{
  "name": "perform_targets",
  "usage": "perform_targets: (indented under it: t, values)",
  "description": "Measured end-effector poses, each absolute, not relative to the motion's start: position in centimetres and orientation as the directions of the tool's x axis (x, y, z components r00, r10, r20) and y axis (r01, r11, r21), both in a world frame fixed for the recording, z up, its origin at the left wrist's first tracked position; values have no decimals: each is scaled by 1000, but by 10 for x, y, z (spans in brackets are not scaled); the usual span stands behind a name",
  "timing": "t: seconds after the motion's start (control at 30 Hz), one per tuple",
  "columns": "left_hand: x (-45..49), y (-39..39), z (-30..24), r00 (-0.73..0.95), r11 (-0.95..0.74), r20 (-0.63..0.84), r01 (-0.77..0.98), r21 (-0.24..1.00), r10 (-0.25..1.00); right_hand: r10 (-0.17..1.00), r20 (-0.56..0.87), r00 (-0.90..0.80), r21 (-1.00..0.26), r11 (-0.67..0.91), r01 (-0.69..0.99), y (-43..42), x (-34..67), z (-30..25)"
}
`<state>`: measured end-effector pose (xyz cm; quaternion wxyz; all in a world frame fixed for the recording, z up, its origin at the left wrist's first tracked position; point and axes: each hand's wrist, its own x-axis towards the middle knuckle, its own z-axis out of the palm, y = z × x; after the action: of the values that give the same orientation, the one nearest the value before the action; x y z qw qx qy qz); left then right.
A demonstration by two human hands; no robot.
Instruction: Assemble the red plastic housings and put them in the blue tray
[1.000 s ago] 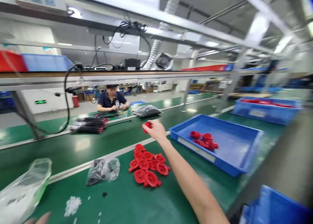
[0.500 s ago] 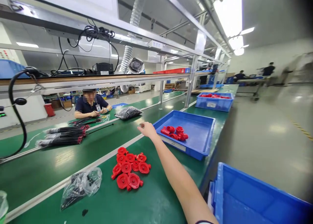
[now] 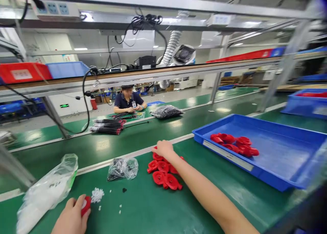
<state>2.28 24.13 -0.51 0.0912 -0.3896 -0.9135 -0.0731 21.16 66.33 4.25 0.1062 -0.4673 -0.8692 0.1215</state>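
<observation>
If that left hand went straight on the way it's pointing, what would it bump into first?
Probably the small heap of white pieces, just beyond the red part in the left hand; the exact gap is hard to judge from one view.

Held part (image 3: pixel 86 206): red, paler inside
Clustered parts (image 3: pixel 163 166): red, dark dots at the centres
Bench (image 3: pixel 143 210): green, glossy, with pale reflections
Tray (image 3: pixel 278 149): plain blue, whitish label strip along the front
Tray parts (image 3: pixel 244 142): red
Pellets (image 3: pixel 97 195): white
Scrap (image 3: pixel 124 190): black
Small bag (image 3: pixel 122 168): clear, black pieces showing through
Large bag (image 3: pixel 48 193): clear, milky white contents, green at one edge
Cable bundles (image 3: pixel 107 127): black, red ends
Left shelf bin (image 3: pixel 25 72): red, white label
Bin beside it (image 3: pixel 67 70): pale blue
Co-worker's shirt (image 3: pixel 120 100): dark navy
</observation>
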Motion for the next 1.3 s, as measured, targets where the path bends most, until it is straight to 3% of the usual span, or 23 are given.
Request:
perform_targets:
  t: [0.13,0.2,0.27,0.33,0.4,0.47,0.6,0.73,0.83,1.03,1.2,1.3]
  values:
    - [43,247,18,-747,728,145,665,168,649,839,-5,-544,-373,503,779,683,222,36]
    - [50,249,29,-765,717,176,643,269,620,833,9,-552,-436,500,748,687,225,39]
    - [56,251,37,-763,622,278,640,452,583,817,23,-576,-519,502,692,686,225,46]
    - [63,254,42,-780,431,312,577,694,543,780,28,-626,-693,467,550,678,223,54]
    - [71,259,41,-802,207,229,397,894,551,719,-12,-694,-926,254,279,663,218,61]
    - [78,264,37,-793,25,100,144,989,601,626,-76,-776,-996,-78,34,639,212,67]
    - [85,271,28,-714,-213,-24,-241,947,700,350,-152,-924,-893,-449,-23,574,201,72]
    - [88,271,24,-650,-240,-59,-362,901,758,120,-114,-986,-805,-592,21,521,196,63]
    - [90,270,23,-628,-204,-65,-346,916,775,27,-121,-992,-830,-552,86,501,197,55]
    - [96,269,17,-547,-39,-47,-146,989,836,-126,-44,-991,-861,-498,101,486,200,45]
    - [99,271,15,-590,57,-42,7,998,806,-141,-27,-990,-836,-539,100,479,197,33]
    - [99,273,15,-627,71,-71,-24,997,775,-121,0,-993,-858,-510,63,476,199,30]
